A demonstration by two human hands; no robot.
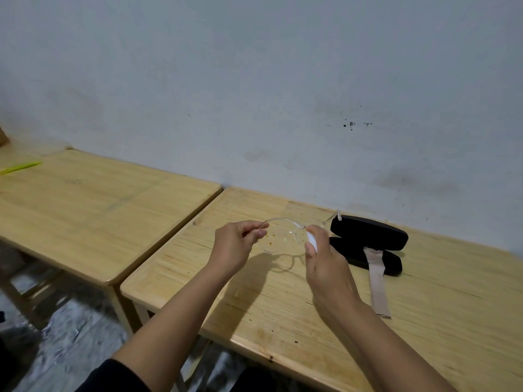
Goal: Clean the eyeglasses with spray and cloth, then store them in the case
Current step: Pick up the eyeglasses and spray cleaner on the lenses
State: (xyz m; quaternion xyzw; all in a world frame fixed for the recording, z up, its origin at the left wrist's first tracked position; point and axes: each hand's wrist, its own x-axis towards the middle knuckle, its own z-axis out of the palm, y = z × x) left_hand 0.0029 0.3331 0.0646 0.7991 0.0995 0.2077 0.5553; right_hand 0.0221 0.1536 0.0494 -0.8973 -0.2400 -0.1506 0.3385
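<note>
Clear-framed eyeglasses [278,236] hang above the wooden table [283,301], with small brown specks on the left lens. My left hand [236,246] pinches the left temple arm. My right hand [325,258] is closed on a small white spray bottle [311,239], whose top sits right beside the right lens. One temple arm reaches toward the black glasses case [370,232], which lies open at the back right. A beige cloth strip [377,281] drapes from the case's lower half across the table toward me.
A second wooden table [99,210] stands to the left, with a narrow gap between the two. A yellow-green pen [19,167] lies at its far left. A grey-white wall runs behind both tables. Grey floor shows below.
</note>
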